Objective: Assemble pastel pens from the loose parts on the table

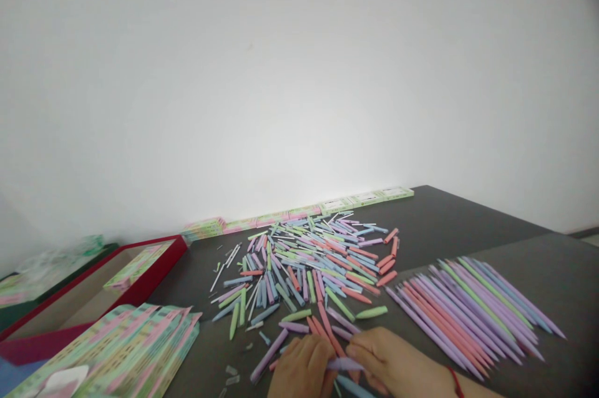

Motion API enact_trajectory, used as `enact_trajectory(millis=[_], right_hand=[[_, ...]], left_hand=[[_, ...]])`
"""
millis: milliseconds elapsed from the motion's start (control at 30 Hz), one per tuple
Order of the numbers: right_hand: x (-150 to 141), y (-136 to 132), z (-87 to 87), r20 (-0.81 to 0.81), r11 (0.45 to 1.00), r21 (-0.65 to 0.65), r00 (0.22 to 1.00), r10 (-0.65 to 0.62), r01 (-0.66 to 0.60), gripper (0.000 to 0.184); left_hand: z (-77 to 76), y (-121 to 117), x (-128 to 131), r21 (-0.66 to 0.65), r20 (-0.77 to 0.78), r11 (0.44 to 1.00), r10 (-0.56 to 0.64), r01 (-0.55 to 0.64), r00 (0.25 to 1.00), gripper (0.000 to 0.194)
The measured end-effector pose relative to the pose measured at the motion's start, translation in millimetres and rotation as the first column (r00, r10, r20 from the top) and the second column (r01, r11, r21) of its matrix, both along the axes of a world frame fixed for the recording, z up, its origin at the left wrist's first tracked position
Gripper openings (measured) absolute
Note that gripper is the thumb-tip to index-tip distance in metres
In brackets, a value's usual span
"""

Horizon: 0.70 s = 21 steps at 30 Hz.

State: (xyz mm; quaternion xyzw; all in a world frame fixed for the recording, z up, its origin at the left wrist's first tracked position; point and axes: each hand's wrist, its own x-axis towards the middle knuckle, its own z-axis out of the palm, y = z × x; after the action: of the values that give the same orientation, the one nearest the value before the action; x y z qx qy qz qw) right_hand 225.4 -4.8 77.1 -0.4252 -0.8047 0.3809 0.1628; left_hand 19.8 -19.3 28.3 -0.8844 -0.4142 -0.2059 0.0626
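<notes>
At the bottom edge of the view my left hand (302, 368) and my right hand (397, 365) meet over a purple pen part (344, 364), each closed on one end of it. A red string circles my right wrist. Just beyond my fingers spreads a loose pile of pastel pen parts (311, 267) in pink, green, blue and purple, with thin white refills among them. To the right lies a neat row of long assembled pens (472, 310), mostly purple and pink.
A dark table (468, 223) stands against a white wall. A red-rimmed box (154, 273) holding printed packs sits at the left. A stack of pastel printed cards (126, 348) lies at the front left. More flat packs (299, 211) line the far edge.
</notes>
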Motion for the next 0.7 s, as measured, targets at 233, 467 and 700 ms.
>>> enact_trajectory(millis=[233,467,700], right_hand=[[-1,-2,-4.4,0.016,0.999,0.042,1.000,-0.008,0.007,0.027],[-2,0,-10.3,-0.003,0.989,0.147,0.999,-0.032,0.033,0.003],[-2,-1,-15.0,0.004,0.975,0.220,1.000,-0.023,0.022,0.014]], left_hand=[[0.1,0,0,-0.011,-0.034,1.000,0.011,-0.012,0.999,0.009],[3.8,-1,0,-0.008,-0.040,1.000,0.024,-0.025,0.999,0.010],[-0.3,0,-2,0.043,-0.003,0.999,0.013,-0.013,1.000,0.003]])
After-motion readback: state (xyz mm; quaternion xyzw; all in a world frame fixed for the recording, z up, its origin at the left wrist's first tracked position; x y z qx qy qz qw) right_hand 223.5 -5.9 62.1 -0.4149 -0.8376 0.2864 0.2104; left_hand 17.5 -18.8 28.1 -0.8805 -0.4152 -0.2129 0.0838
